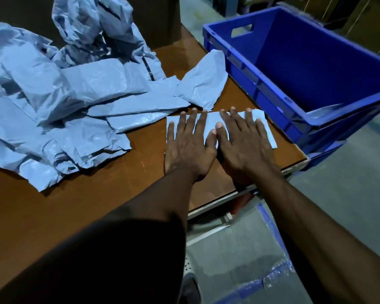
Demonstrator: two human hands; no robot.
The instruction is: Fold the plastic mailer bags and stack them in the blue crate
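A folded grey-blue mailer bag [213, 122] lies flat near the right corner of the brown table [97, 194]. My left hand [190, 145] presses on its left half with fingers straight and spread. My right hand [242, 141] presses flat on its right half, thumb tips of both hands almost touching. The blue crate [261, 84] stands just right of the table, and a pale bag [323, 110] shows in its near corner. A heap of crumpled unfolded mailer bags [53, 95] covers the table's left and back.
One loose bag [204, 82] lies between the pile and the crate, just behind my hands. The table's right edge [294, 167] runs close to my right hand. Below lie a grey floor and a blue-taped wrapped bundle [261, 270]. A dark cardboard box [158, 18] stands behind.
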